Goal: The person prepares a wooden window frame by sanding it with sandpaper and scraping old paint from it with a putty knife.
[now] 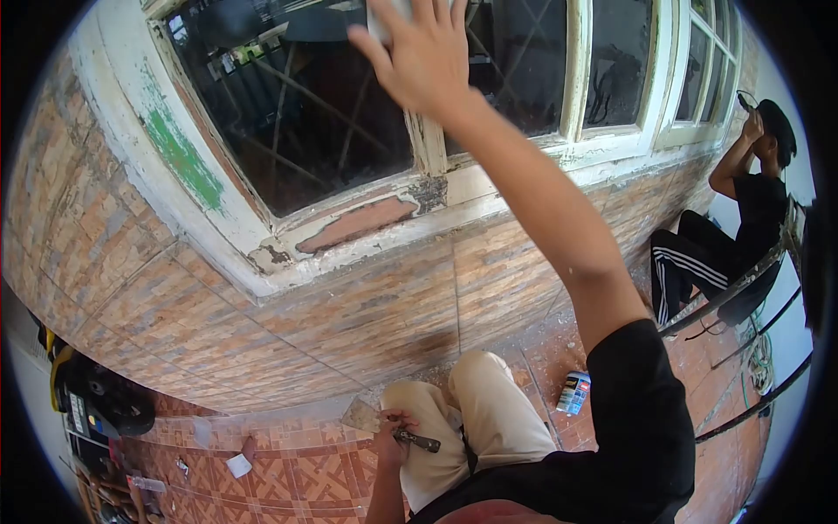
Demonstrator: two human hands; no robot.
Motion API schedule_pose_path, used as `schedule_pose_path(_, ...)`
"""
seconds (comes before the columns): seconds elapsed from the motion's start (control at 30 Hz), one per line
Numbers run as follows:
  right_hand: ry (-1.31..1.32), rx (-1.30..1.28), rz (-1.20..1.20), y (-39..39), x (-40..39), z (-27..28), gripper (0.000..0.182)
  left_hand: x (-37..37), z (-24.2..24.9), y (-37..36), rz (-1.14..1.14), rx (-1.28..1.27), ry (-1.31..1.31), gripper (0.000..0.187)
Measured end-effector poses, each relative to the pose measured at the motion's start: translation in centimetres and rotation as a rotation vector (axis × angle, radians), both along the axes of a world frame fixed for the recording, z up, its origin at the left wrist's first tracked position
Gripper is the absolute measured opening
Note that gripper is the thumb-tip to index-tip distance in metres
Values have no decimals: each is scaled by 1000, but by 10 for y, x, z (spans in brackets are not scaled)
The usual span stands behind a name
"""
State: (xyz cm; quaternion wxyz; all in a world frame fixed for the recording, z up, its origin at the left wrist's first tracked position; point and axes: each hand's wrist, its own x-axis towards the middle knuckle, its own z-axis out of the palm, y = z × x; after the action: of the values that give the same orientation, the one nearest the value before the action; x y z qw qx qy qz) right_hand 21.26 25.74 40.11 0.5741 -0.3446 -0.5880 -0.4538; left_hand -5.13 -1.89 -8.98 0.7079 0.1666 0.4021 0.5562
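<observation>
Lay the right hand (pixel 423 61) flat along the window frame (pixel 428 147) (fingers spread; cannot tell if gripping anything); left hand (pixel 393 426) curls around scraper (pixel 425 442).

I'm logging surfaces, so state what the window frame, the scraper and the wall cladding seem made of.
Window frame: probably wood; worn white paint, chipped to green and brownish patches.
Scraper: thin, flat, dull blade, likely metal; dark handle, plastic or wood.
Wall cladding: probably tile, stone-look finish; straight joints cut across the pattern.

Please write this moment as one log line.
left hand: holds scraper | right hand: at window frame, with pale item | can: on floor
</observation>
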Motion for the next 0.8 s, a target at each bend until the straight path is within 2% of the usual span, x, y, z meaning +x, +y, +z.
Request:
schedule_pose_path(0.07,38,72,-38,-3,-2,33,61,0,-1,0,2,31,-13,20)
schedule_pose_path(0.17,49,0,55,-2,-2,18,59,-4,-3,-3,0,51,-35,19)
schedule_pose_path(0.33,-169,-139,17,-7,10,-91,56,-5,-7,-3,-1,31,-14,19)
schedule_pose_path(0.43,-253,-219,-35,-12,14,-108,56,-2,-4,-4,-31,62,-63,21)
schedule_pose_path(0.5,-242,-172,-25,-10,14,-85,55,-4,-4,-3,-41,98,-15,21)
schedule_pose_path(0.6,-258,-56,-39,1,18,2,55,-1,1,-3,-18,78,-17,21)
schedule_pose_path(0.67,-253,-7,-51,4,18,37,57,-1,1,-2,-6,74,8,21)
schedule_pose_path(0.73,-125,17,26,7,13,50,57,-3,-5,-2,2,52,8,21)
schedule_pose_path(0.8,-82,-4,41,13,9,24,56,-3,-2,-2,3,47,-1,21)
